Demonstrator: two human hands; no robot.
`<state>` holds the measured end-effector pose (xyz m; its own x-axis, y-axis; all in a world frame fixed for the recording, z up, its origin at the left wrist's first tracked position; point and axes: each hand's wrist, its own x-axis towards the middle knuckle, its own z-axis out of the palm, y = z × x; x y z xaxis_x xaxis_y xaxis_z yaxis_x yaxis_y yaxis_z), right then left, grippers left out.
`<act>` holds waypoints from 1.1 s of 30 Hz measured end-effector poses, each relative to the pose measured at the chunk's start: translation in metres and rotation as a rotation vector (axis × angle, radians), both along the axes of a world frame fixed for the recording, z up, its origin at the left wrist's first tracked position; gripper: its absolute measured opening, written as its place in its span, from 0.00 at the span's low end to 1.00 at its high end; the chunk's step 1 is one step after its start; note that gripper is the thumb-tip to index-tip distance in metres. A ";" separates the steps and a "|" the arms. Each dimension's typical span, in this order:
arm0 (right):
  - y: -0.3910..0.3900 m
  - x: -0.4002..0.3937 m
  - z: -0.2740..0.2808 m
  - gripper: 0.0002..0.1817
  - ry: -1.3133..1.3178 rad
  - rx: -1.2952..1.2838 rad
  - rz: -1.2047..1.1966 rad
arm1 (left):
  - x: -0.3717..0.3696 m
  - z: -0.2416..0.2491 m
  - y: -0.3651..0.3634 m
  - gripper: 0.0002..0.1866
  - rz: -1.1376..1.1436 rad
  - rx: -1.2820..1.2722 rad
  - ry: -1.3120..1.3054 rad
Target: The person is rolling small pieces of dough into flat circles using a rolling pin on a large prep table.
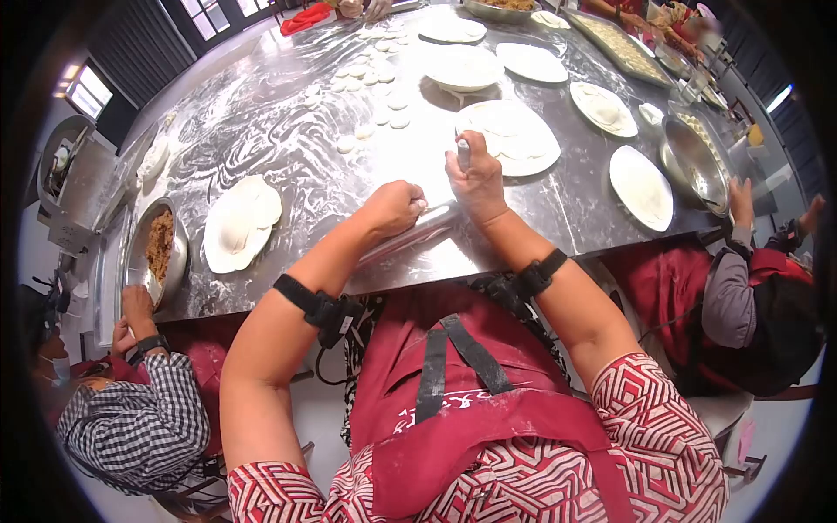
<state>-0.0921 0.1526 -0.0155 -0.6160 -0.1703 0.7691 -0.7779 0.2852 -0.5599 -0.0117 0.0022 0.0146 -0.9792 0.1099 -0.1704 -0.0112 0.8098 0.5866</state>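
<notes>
My left hand (397, 209) is closed low over the steel table, with white at its fingertips; what it holds, if anything, is hidden. To its right, my right hand (478, 183) is wrapped round a slim rolling pin (464, 155), whose greyish end pokes up out of the fist. Just beyond that hand lies a white plate (542, 157) with flat dough wrappers (501, 131). Small round dough pieces (384, 74) lie scattered on the floured tabletop ahead of my hands.
At left are a plate of wrappers (244, 222) and a steel bowl of brown filling (161, 244). More white plates (641, 187), a steel bowl (697, 166) and a tray (619, 48) stand to the right. Co-workers sit close on both sides.
</notes>
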 end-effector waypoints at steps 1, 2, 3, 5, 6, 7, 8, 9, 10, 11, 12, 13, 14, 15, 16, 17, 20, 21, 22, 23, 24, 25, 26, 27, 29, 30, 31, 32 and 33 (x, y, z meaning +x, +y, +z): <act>0.004 0.004 0.003 0.16 -0.073 0.000 0.009 | 0.000 0.001 0.000 0.11 -0.018 0.034 -0.019; 0.015 0.014 0.002 0.16 -0.148 0.007 0.019 | 0.001 0.000 -0.001 0.11 -0.035 0.073 -0.039; 0.027 0.027 0.001 0.16 -0.227 0.018 0.028 | 0.003 -0.004 0.000 0.11 -0.052 0.118 -0.062; 0.050 0.055 -0.005 0.18 -0.189 -0.015 0.014 | 0.008 -0.011 -0.004 0.11 -0.060 0.041 0.018; 0.060 0.071 -0.005 0.18 -0.200 -0.036 0.040 | 0.010 -0.010 -0.006 0.11 -0.065 -0.002 0.058; 0.064 0.078 -0.006 0.19 -0.209 -0.062 0.065 | 0.012 -0.009 -0.007 0.11 -0.029 0.097 -0.044; 0.062 0.075 -0.006 0.19 -0.218 -0.042 0.060 | 0.016 -0.007 -0.007 0.10 0.006 0.194 -0.151; 0.058 0.068 -0.005 0.19 -0.230 -0.027 0.052 | 0.019 -0.005 -0.007 0.10 0.040 0.286 -0.260; 0.051 0.058 -0.003 0.19 -0.242 -0.014 0.044 | 0.019 -0.004 -0.007 0.10 0.012 0.223 -0.187; 0.037 0.035 -0.009 0.18 -0.045 -0.023 0.007 | 0.017 -0.002 -0.008 0.10 -0.013 0.161 -0.110; 0.023 0.022 -0.004 0.18 -0.073 0.016 -0.015 | 0.015 -0.001 -0.008 0.10 -0.038 0.099 -0.031; 0.014 0.015 0.001 0.18 -0.099 0.057 -0.038 | 0.010 -0.001 -0.008 0.10 -0.018 0.071 -0.028; 0.009 0.011 0.001 0.18 -0.095 0.051 -0.031 | 0.005 -0.002 -0.007 0.09 0.001 0.046 -0.023; 0.006 0.008 0.002 0.18 -0.091 0.049 -0.023 | 0.002 -0.002 -0.004 0.09 0.021 0.025 -0.017; 0.005 0.007 0.001 0.18 -0.088 0.050 -0.016 | 0.001 -0.002 -0.003 0.09 0.015 0.035 -0.042; 0.012 0.011 -0.002 0.18 -0.084 0.035 -0.022 | 0.001 -0.004 -0.004 0.09 -0.033 0.028 -0.023; 0.047 0.054 -0.006 0.18 -0.125 -0.010 -0.007 | 0.007 -0.013 -0.009 0.09 -0.085 0.026 -0.029; 0.056 0.070 -0.003 0.17 -0.167 -0.036 0.017 | 0.010 -0.011 -0.010 0.09 -0.062 0.086 -0.064; 0.060 0.078 -0.001 0.17 -0.210 -0.066 0.040 | 0.013 -0.008 -0.012 0.09 -0.041 0.142 -0.098; 0.057 0.073 -0.002 0.17 -0.188 -0.058 0.038 | 0.016 -0.007 -0.013 0.09 -0.023 0.194 -0.135; 0.051 0.064 -0.003 0.17 -0.170 -0.054 0.031 | 0.016 -0.007 -0.014 0.09 -0.037 0.172 -0.124; 0.044 0.052 -0.003 0.17 -0.148 -0.052 0.025 | 0.016 -0.007 -0.013 0.09 -0.052 0.147 -0.109; 0.033 0.035 -0.002 0.16 -0.091 -0.025 0.003 | 0.015 -0.007 -0.013 0.09 -0.063 0.123 -0.090; 0.021 0.024 0.001 0.15 -0.125 -0.008 -0.001 | 0.012 -0.009 -0.014 0.09 -0.050 0.083 -0.042; 0.005 0.004 -0.002 0.15 -0.033 0.009 -0.007 | 0.003 -0.013 -0.012 0.10 -0.029 0.008 0.057; 0.008 0.008 0.001 0.15 -0.069 0.004 -0.011 | 0.001 -0.011 -0.009 0.11 -0.023 0.024 0.032; 0.013 0.016 0.005 0.15 -0.102 0.003 -0.013 | 0.001 -0.007 -0.006 0.11 -0.050 -0.004 0.006; 0.020 0.026 0.007 0.15 -0.139 0.006 -0.014 | 0.003 -0.006 -0.004 0.11 -0.075 -0.028 -0.022; 0.030 0.039 0.005 0.15 -0.146 -0.008 -0.006 | 0.005 -0.003 -0.002 0.11 -0.100 -0.050 -0.054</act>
